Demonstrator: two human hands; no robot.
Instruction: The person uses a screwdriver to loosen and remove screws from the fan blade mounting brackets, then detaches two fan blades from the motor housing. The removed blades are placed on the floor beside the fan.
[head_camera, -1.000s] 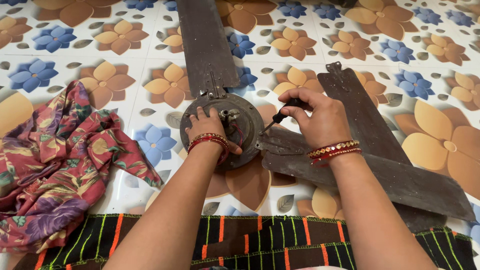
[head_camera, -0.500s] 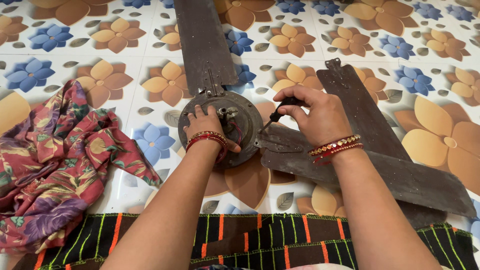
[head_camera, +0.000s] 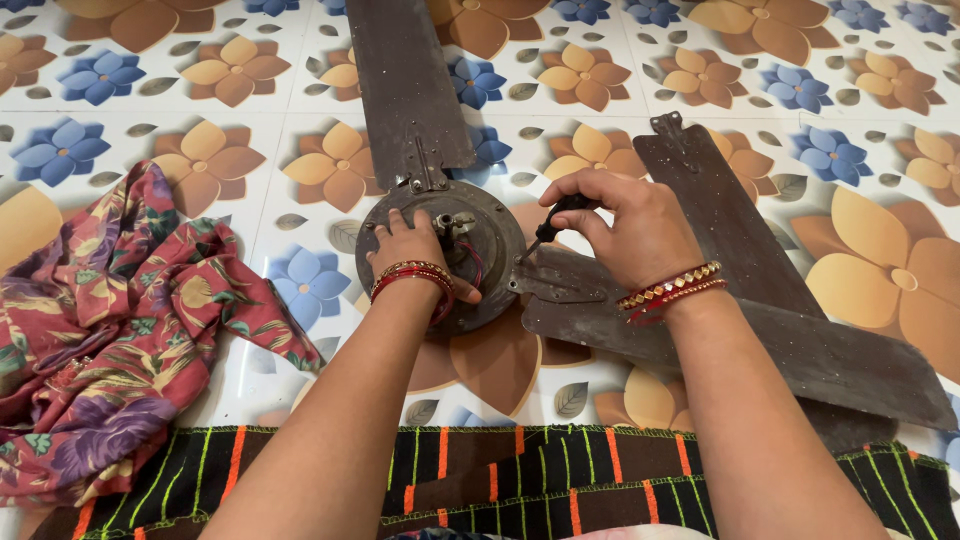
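Observation:
A dusty brown ceiling fan lies on the flowered floor, its round motor hub (head_camera: 490, 225) in the middle. My left hand (head_camera: 412, 250) presses flat on the hub beside the central shaft. My right hand (head_camera: 628, 232) grips a black-handled screwdriver (head_camera: 552, 222) whose tip meets the hub's right edge, where a blade bracket (head_camera: 560, 285) joins. One blade (head_camera: 408, 80) runs away from me, still fixed to the hub. Another blade (head_camera: 800, 355) stretches to the right under my forearm.
A loose blade (head_camera: 715, 215) lies on the floor behind my right hand. A crumpled red floral cloth (head_camera: 110, 330) sits at the left. A black cloth with orange and green stripes (head_camera: 520, 480) covers the near edge.
Almost nothing moved. My right hand turned slightly on the screwdriver, and the view shifted a little.

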